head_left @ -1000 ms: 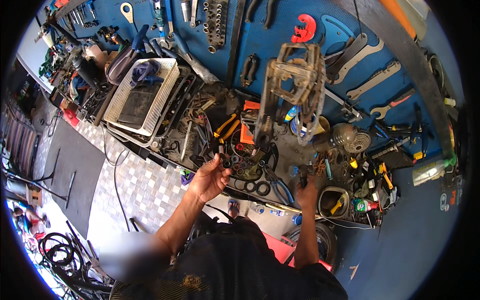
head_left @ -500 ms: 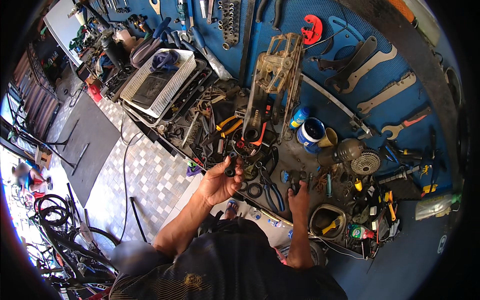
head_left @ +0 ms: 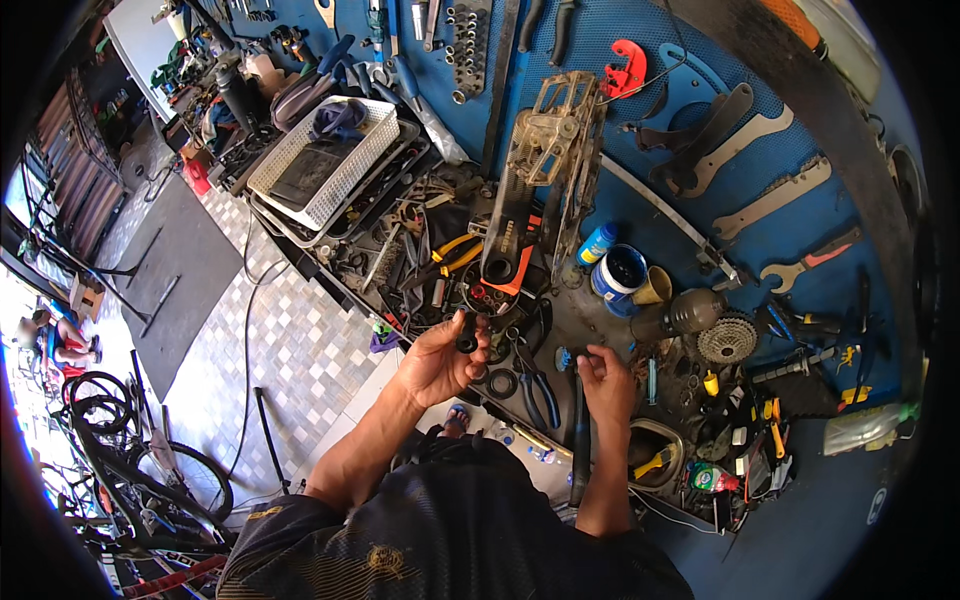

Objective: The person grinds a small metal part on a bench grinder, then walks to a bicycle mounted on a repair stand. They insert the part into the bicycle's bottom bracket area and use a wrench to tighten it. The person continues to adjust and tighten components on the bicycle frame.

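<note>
Black, one small part (head_left: pixel 467 336) is pinched by the left hand (head_left: pixel 436 366), the right hand (head_left: pixel 608 390) loosely spread.

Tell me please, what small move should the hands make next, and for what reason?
Probably bring the right hand over to the small black part, to help steady or turn it: the left hand pinches this part, while the right hand seems to hold nothing, loosely open beside a long black handle.
</note>
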Tool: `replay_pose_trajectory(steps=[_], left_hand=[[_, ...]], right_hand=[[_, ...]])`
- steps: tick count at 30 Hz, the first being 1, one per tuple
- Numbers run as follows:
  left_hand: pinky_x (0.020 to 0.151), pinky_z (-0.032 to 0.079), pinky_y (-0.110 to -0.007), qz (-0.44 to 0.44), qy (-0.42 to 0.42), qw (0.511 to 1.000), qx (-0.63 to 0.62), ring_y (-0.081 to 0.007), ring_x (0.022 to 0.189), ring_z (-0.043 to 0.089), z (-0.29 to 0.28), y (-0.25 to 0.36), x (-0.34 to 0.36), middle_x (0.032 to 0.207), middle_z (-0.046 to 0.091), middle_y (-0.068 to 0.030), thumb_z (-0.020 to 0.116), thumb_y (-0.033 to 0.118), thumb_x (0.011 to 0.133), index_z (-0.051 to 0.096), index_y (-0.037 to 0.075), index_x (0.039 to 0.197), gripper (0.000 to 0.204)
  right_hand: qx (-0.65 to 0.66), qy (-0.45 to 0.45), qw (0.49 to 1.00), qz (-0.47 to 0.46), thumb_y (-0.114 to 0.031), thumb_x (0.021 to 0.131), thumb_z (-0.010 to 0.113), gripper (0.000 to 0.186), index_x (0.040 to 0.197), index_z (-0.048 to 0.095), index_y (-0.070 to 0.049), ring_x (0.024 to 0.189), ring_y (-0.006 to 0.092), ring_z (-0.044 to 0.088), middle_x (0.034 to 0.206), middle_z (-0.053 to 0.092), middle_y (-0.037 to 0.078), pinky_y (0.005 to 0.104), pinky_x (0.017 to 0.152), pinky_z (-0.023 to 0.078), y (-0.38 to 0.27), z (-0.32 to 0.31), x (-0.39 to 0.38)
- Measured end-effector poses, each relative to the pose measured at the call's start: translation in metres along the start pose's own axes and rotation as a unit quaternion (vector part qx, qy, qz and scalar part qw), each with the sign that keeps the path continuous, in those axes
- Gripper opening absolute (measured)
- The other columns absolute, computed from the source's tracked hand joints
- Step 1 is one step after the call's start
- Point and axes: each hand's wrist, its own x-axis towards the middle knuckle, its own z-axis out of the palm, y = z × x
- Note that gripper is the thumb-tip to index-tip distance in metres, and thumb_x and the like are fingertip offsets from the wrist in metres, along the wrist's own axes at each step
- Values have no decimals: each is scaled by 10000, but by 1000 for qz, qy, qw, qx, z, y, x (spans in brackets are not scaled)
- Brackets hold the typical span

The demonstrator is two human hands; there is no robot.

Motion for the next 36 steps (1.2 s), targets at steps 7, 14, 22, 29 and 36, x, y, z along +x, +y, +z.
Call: replay_pose_trajectory(steps=[7, 14, 22, 29, 36], left_hand=[[703, 566, -318, 53, 49, 988, 134, -220, 919, 685, 7, -5, 5, 1066, 692, -108, 554, 335, 1104, 627, 36, 1222, 329], [730, 588, -344, 117, 116, 961, 222, -197, 938, 705, -1, -7, -2, 1093, 727, -84, 586, 274, 1093, 658, 43, 1210, 269], [605, 637, -354, 89, 164, 945, 268, -300, 885, 760, -14, 1, -17, 1029, 709, -147, 503, 304, 1122, 597, 63, 1179, 265], [651, 678, -401, 107, 185, 877, 431, -340, 943, 769, -5, 3, -29, 1090, 709, -182, 499, 245, 1122, 487, 73, 1312, 256], [734, 641, -329, 133, 156, 816, 541, -209, 949, 733, 9, 9, -42, 1096, 730, -149, 656, -5, 1008, 370, 46, 1542, 608]], right_hand=[[346, -91, 895, -267, -57, 894, 836, 457, 1312, 657, -14, 860, 126, 710, 997, 745, 80, 262, 777, 572, -114, -8, -15], [274, -108, 896, -333, -182, 852, 884, 278, 1009, 707, -37, 746, 178, 719, 877, 725, 64, 312, 660, 562, -152, 6, -6], [143, -77, 979, -123, -307, 1073, 626, 249, 1110, 699, -72, 732, 144, 739, 838, 761, 71, 303, 649, 559, -104, 22, 17], [-242, -41, 966, 76, -652, 844, 735, 954, 1585, 415, -142, 1124, 409, 714, 1219, 739, 214, 500, 949, 565, -3, -14, 146], [-330, -90, 936, 87, -636, 807, 778, 1020, 1545, 461, -8, 880, 251, 785, 981, 799, 129, 390, 853, 597, 35, -5, 199]])
